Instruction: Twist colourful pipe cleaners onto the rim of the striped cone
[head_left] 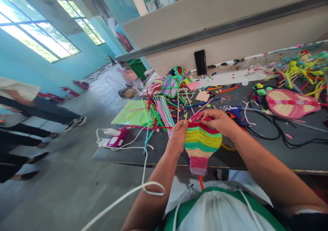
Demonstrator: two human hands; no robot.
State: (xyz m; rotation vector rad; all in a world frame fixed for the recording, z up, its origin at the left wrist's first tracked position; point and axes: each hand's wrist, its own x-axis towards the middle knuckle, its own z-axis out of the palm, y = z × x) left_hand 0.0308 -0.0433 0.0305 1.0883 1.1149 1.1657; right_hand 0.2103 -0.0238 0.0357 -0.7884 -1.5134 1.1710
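Just below the frame's centre is a striped craft piece [203, 140], its coloured bands filling it from the narrow lower end nearly to the top, where the left hand [178, 135] has its grip pinched on the edge and the right hand [216, 120] pinches a pink strip [194, 117]. That top border looks like the part left to finish. Beyond, the tabletop [133, 154] carries loose strips [164, 111] and, at right, a pink-edged piece [289, 103], seemingly complete.

Phone [200, 62] behind craft piece [203, 140], power strip [117, 138] left
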